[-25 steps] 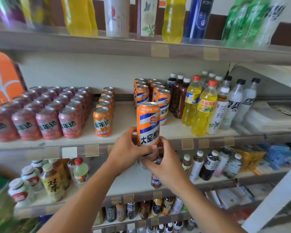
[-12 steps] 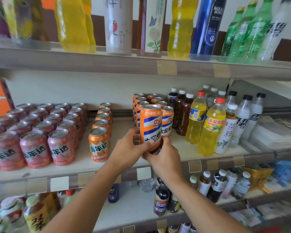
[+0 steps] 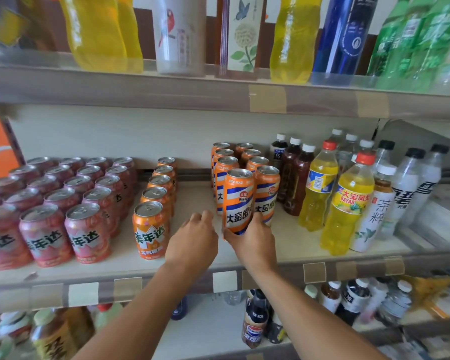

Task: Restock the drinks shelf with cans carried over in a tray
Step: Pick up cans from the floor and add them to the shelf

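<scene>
The tall orange can (image 3: 238,201) stands on the middle shelf (image 3: 296,245) with its long axis almost vertical, the silver top up and leaning a little to the right. Its label faces the camera. It is at the front of the left column of the same orange cans (image 3: 234,162), and it touches the front can of the right column (image 3: 266,193).

The right hand (image 3: 253,242) holds the can low on its body: the thumb curls round the left side and the fingers go round the right side. This grip hides the bottom of the can, so I cannot tell if the base sits fully on the shelf. The left hand (image 3: 192,239) is just beside the can on the left, the fingers loosely bent and holding nothing; it seems not to touch the can.

The can is orange with white and blue diagonal bands, a small red badge and big dark Chinese characters on a white band.

To the left stands a single row of shorter orange cans (image 3: 151,229), and further left a block of pink cans (image 3: 63,203). To the right are yellow drink bottles (image 3: 348,203). The upper shelf bottles are cut off by the frame, and the lower shelf is blurred.
</scene>
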